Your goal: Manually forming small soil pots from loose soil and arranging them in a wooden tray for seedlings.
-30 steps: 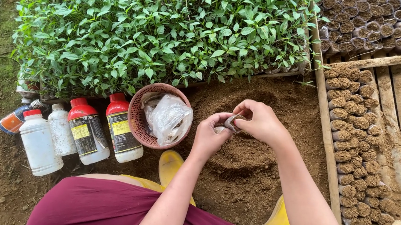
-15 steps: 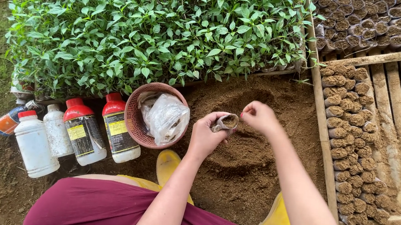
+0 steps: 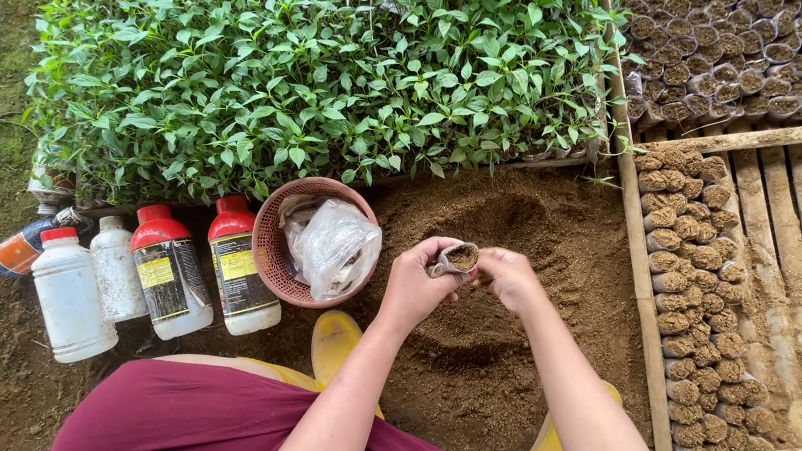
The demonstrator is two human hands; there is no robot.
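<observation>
Left hand [image 3: 415, 283] grip: clenched around a small soil-filled seedling bag [image 3: 459, 258], mouth up. Right hand [image 3: 508, 276] has dropped back from half a second ago, when it hovered above; fingertips now pinch the bag's rim, so filling looks about done. Bag sits between both hands, over the loose soil heap [image 3: 502, 308], well apart from the wooden tray [image 3: 652, 315] of packed bags.
</observation>
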